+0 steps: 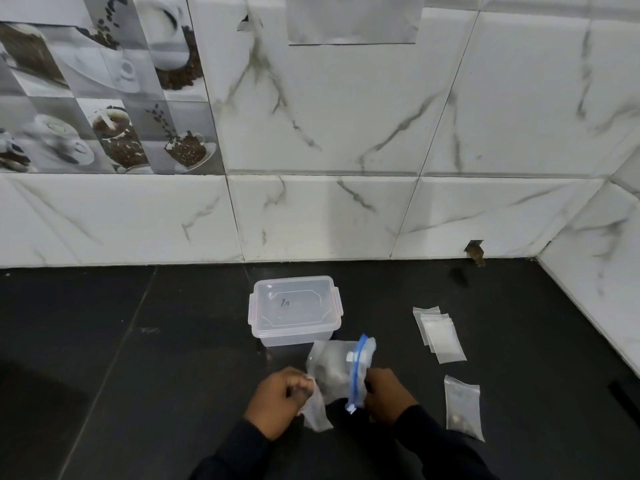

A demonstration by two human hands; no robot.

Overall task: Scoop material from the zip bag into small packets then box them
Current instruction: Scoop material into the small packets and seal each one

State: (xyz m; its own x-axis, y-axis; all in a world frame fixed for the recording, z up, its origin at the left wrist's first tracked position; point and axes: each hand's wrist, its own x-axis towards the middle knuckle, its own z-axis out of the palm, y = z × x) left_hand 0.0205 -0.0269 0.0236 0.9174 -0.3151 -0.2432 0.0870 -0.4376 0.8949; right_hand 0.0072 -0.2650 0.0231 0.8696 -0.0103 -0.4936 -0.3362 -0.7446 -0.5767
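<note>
A clear zip bag with a blue zip strip stands crumpled on the dark counter in front of a lidded clear plastic box. My right hand grips the bag at its blue strip. My left hand pinches a small clear packet that hangs down beside the bag. Another small packet with a little brown material in its bottom lies flat to the right. A stack of empty small packets lies further back on the right.
The black counter runs back to a white marbled tile wall, which turns a corner at the right. A small dark mark and a hole sit at the wall's foot on the right. A dark object lies at the right edge.
</note>
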